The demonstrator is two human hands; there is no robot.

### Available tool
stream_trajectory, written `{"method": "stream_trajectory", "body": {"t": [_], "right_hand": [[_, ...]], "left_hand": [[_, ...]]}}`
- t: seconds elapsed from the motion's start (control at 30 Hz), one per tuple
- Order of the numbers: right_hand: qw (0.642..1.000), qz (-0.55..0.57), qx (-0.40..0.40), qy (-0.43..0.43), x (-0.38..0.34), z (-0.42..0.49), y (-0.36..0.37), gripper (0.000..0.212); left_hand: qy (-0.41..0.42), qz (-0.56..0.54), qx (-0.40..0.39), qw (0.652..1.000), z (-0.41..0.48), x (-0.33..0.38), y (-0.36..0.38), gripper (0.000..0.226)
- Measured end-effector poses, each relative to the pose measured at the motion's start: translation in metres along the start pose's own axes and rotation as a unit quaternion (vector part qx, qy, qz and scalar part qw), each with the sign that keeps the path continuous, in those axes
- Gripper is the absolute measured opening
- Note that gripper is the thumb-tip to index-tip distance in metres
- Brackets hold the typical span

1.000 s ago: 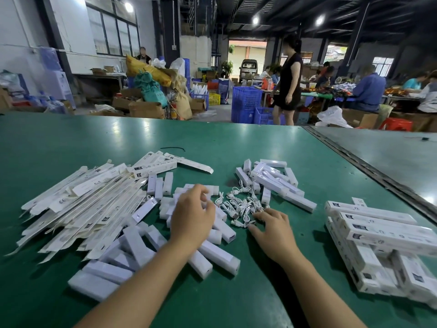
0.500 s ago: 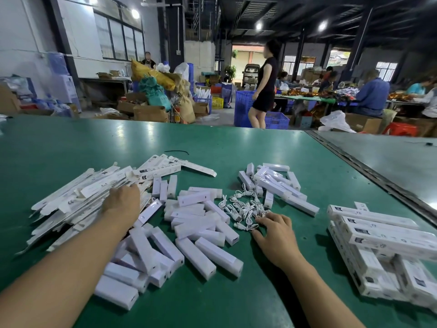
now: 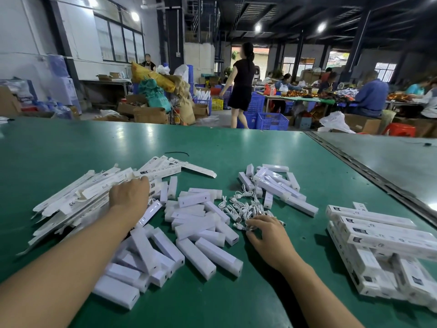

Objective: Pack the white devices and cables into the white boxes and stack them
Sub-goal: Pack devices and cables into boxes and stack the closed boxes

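The left hand (image 3: 128, 197) has been swung from the white rectangular plastic devices (image 3: 201, 223) onto the flattened white cardboard boxes (image 3: 82, 197) on the green desk (image 3: 236, 147). Its grip cannot be told, as the fingers are hidden. A box is probably being fetched. The coiled white cables (image 3: 243, 207) are pinched by the right hand (image 3: 267, 235). Only a CE mark (image 3: 71, 204) can be read.

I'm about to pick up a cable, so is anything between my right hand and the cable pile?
Nothing visible. The right hand touches the near edge of the cables; the devices lie to its left, not between them.
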State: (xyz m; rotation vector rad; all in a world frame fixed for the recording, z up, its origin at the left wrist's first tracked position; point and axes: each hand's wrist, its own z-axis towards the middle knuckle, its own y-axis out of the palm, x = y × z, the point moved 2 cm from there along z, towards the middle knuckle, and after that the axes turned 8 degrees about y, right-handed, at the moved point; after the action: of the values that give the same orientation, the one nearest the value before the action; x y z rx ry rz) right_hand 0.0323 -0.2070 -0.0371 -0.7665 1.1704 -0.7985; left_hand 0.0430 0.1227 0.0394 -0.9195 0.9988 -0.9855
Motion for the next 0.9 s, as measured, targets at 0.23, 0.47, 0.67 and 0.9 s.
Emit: {"method": "stream_trajectory", "body": {"t": [0.23, 0.47, 0.67, 0.9], "right_hand": [[0.992, 0.102, 0.011, -0.069, -0.017, -0.012, -0.012, 0.029], [0.972, 0.214, 0.032, -0.095, -0.045, -0.026, -0.014, 0.006], [0.92, 0.39, -0.016, -0.029, -0.047, -0.028, -0.023, 0.02], [0.877, 0.472, -0.081, -0.032, -0.062, -0.037, -0.015, 0.038]], "left_hand": [[-0.1, -0.355, 0.135, 0.92, 0.0, 0.034, -0.044, 0.024], [-0.011, -0.699, -0.007, 0.715, -0.061, 0.106, -0.057, 0.043], [-0.001, -0.814, -0.053, 0.579, -0.085, 0.134, -0.043, 0.035], [-0.05, -0.932, -0.018, 0.358, -0.093, 0.141, -0.035, 0.045]]}}
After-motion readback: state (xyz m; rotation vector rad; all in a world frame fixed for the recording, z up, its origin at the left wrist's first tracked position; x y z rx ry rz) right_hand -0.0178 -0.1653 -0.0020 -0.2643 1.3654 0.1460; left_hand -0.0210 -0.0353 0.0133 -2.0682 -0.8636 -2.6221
